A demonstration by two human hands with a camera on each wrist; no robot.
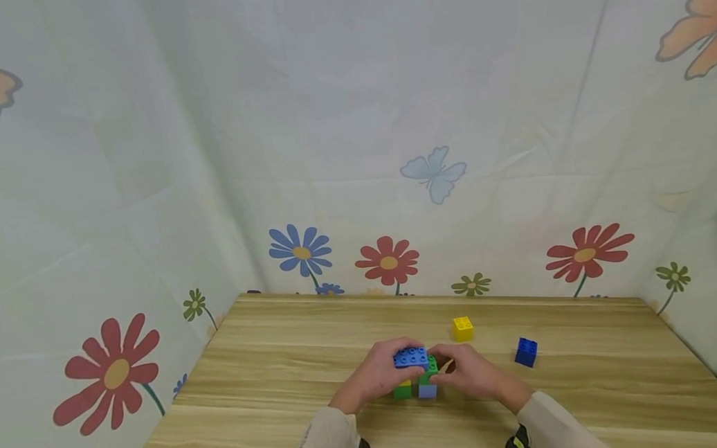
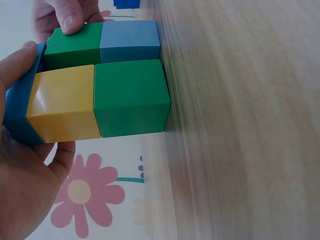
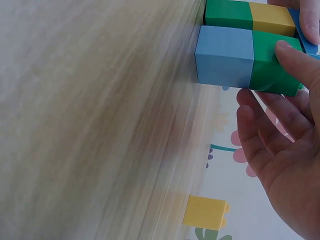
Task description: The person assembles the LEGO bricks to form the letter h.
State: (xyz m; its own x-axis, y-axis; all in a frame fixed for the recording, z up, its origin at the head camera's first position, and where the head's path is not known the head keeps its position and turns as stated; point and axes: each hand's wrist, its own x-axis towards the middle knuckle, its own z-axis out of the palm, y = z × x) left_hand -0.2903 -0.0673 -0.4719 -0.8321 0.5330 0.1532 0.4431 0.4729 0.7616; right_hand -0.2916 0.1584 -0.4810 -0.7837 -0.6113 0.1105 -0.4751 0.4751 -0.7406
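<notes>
My left hand [image 1: 378, 370] grips a long blue block [image 1: 410, 358] between thumb and fingers. That block sits over a yellow block [image 2: 64, 102], which stands on a green block [image 2: 131, 100] at the tabletop. Just right of this stack, a second green block [image 3: 272, 62] rests on a light blue block [image 3: 224, 57]. My right hand [image 1: 470, 372] pinches this upper green block, thumb on its near side and fingers behind. The two stacks stand side by side, with the long blue block reaching close to the second green block's top.
A loose yellow block [image 1: 462, 328] lies behind my right hand on the wooden table [image 1: 279, 340]. Farther right is a dark blue block [image 1: 526, 352]. A white curtain [image 1: 326, 115] printed with flowers and butterflies hangs around the table's back and sides.
</notes>
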